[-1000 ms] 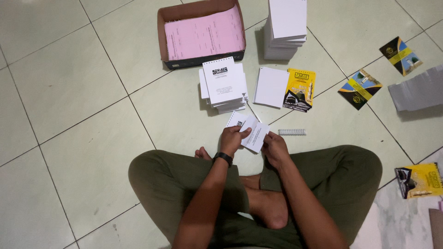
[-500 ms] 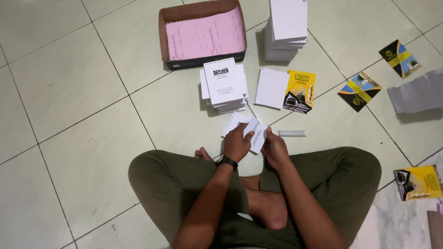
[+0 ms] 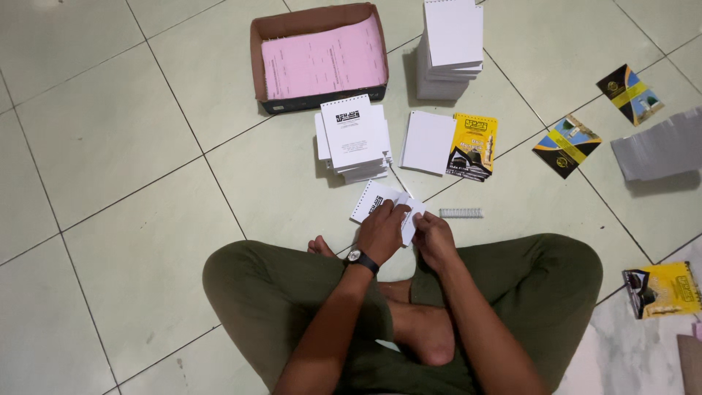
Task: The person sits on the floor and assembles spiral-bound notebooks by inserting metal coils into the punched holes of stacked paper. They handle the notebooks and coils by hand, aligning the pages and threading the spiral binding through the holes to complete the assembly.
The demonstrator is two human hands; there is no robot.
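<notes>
Booklet pages (image 3: 376, 201), a small white sheaf with a punched edge, lie on the tiled floor (image 3: 131, 146) just ahead of the crossed legs, under both hands. Its long axis runs on a slant, from lower left up toward the right, and it sits ahead of the fingers, away from the body. The left hand (image 3: 382, 232), with a dark wristwatch (image 3: 360, 259) at the wrist, lies flat over the sheaf's near half, fingers together and pressing down on the paper. The right hand (image 3: 433, 240) is at the sheaf's right edge, fingers curled onto it; whether they pinch the paper or only rest on it I cannot tell. Both hands are about equally near, the left covering more of it.

Going left to right beyond the hands: an open brown cardboard box (image 3: 257, 55) holds a stack of pink sheets (image 3: 322, 62) that nearly fills it. In front of the box is a pile of white punched pages (image 3: 351, 139) with a dark printed block on top. To the right stands a tall stack of white pads (image 3: 450, 47). Below it lie a blank white sheet (image 3: 428, 143) touching a yellow cover (image 3: 473, 146), and a short white binding comb (image 3: 461, 213) just right of the hands. Farther right are two black-and-yellow covers (image 3: 567, 145), a grey sheaf (image 3: 662, 150), and another yellow cover (image 3: 662, 289) beside the right knee.
</notes>
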